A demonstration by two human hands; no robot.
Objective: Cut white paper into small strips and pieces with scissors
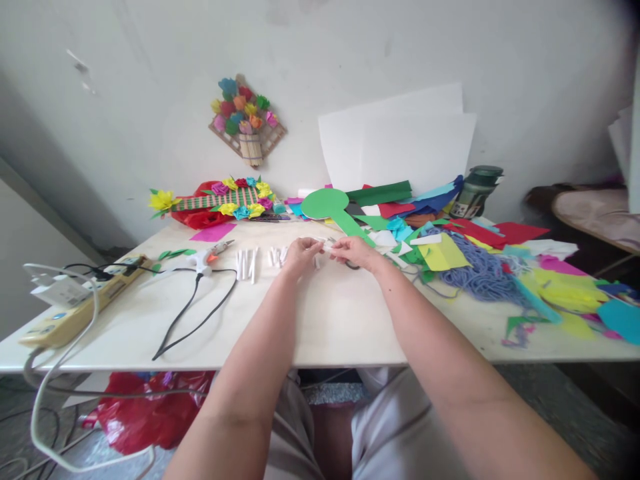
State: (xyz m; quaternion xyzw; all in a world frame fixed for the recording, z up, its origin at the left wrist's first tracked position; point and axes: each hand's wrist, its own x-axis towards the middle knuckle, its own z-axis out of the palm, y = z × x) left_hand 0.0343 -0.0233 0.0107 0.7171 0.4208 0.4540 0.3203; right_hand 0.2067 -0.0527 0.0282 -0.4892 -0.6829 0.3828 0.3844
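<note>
Over the middle of the table, my left hand (303, 255) and my right hand (358, 253) meet fingertip to fingertip. Both are closed in a pinch on a small piece of white paper (327, 245), mostly covered by the fingers. Left of my left hand lies a row of short white paper rolls (247, 265). More white rolls (276, 257) sit right beside that hand, partly hidden. Under my right hand shows a dark looped handle (352, 265), likely of scissors. Just beyond the hands rests a green paper shape with a round end (325, 204).
A glue gun (204, 260) with a black cord and a power strip (85, 303) occupy the left side. Coloured paper scraps, blue yarn (483, 270) and a dark bottle (477, 191) crowd the right. A flower-decorated craft (220, 200) stands at the back.
</note>
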